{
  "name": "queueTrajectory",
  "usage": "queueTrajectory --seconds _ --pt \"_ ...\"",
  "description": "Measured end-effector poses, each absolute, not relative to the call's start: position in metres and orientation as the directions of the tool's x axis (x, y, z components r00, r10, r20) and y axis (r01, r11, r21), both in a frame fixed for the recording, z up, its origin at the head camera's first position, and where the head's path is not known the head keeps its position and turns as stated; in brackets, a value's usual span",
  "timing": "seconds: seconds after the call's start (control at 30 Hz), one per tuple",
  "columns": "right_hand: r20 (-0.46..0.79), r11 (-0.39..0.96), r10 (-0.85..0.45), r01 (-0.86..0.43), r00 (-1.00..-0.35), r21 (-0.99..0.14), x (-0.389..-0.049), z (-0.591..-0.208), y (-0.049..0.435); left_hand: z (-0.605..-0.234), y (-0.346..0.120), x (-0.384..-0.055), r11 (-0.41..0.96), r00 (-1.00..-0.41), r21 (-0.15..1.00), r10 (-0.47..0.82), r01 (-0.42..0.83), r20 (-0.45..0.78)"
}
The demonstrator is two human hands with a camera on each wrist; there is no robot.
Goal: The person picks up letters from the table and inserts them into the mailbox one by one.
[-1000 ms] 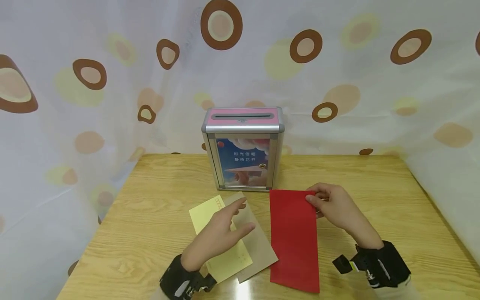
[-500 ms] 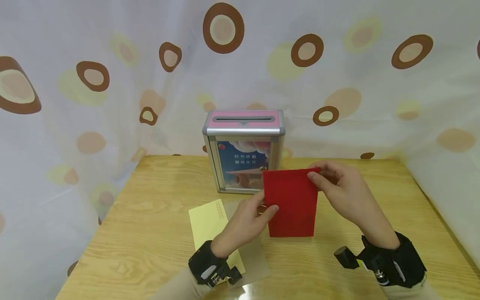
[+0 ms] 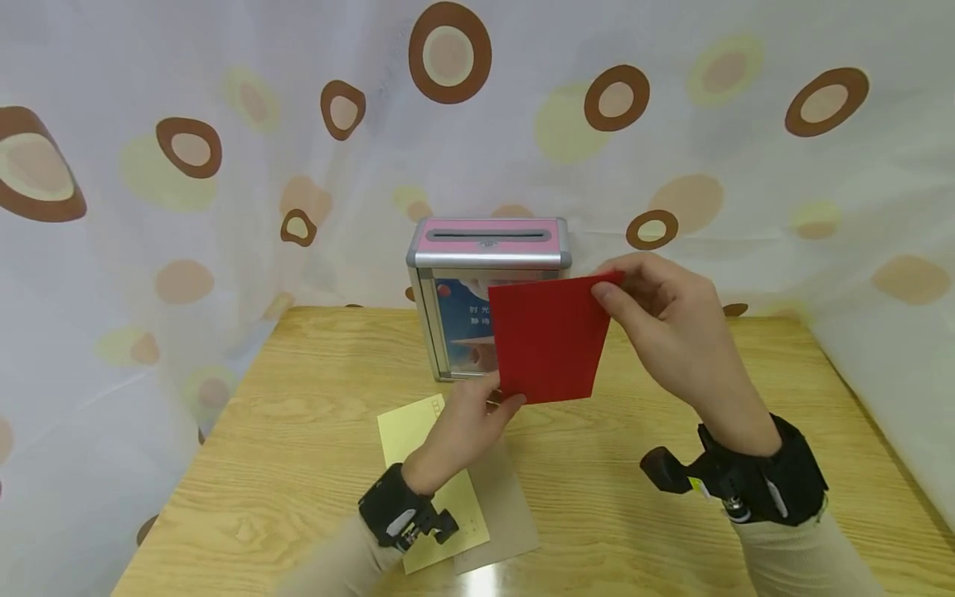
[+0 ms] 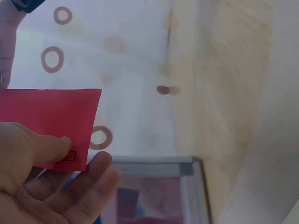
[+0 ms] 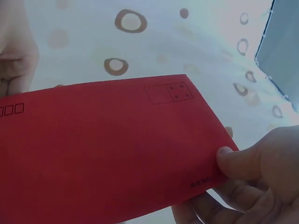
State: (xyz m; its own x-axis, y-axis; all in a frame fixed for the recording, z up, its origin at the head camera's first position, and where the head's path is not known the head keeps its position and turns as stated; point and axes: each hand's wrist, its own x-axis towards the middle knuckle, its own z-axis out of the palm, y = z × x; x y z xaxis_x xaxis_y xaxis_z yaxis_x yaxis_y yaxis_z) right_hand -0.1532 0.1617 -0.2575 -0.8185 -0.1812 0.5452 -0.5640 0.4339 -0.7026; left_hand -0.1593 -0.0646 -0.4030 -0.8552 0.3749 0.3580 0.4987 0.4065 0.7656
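A red envelope (image 3: 548, 340) is held up above the table, in front of the mailbox (image 3: 488, 250), whose pink top has a long slot. My right hand (image 3: 675, 336) pinches its upper right corner between thumb and fingers. At the lower left corner, my left hand (image 3: 464, 423) grips it with the thumb in front. In the right wrist view the envelope (image 5: 103, 149) shows printed postcode squares and a stamp box. The left wrist view has the left thumb (image 4: 53, 148) lying beside a small printed square. The envelope covers much of the mailbox's front picture.
A yellow envelope (image 3: 406, 427) lies on the wooden table (image 3: 298, 448), partly on top of a greyish-brown envelope (image 3: 503, 502); the left forearm passes over them. A patterned curtain (image 3: 358, 182) hangs behind the mailbox and along both sides.
The red envelope was lying on the table under my right hand; it has been raised and tilted up toward the mailbox. My left hand has come from above the other envelopes and taken its lower corner.
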Motion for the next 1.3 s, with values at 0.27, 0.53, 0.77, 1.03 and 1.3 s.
queueTrajectory --seconds 0.27,0.53,0.77,1.03,1.3 --pt "0.69 0.267 -0.234 -0.727 -0.685 -0.632 -0.154 -0.22 0.141 -0.354 -0.085 -0.185 0.37 -0.776 0.683 0.334 0.63 0.535" --pt "0.768 0.27 -0.279 -0.814 -0.577 -0.514 -0.157 -0.196 0.124 -0.298 -0.099 -0.201 0.38 -0.635 0.523 0.285 0.763 0.718" --pt "0.826 0.322 -0.261 -0.852 -0.499 -0.413 -0.16 -0.185 0.112 -0.249 -0.101 -0.205 0.482 -0.471 0.32 0.231 0.816 0.851" --pt "0.837 0.368 -0.233 -0.842 -0.495 -0.395 -0.182 -0.184 0.109 -0.223 -0.099 -0.205 0.493 -0.439 0.3 0.193 0.817 0.878" --pt "0.8 0.331 -0.216 -0.813 -0.56 -0.479 -0.196 -0.187 0.104 -0.218 -0.099 -0.204 0.502 -0.45 0.324 0.151 0.802 0.88"
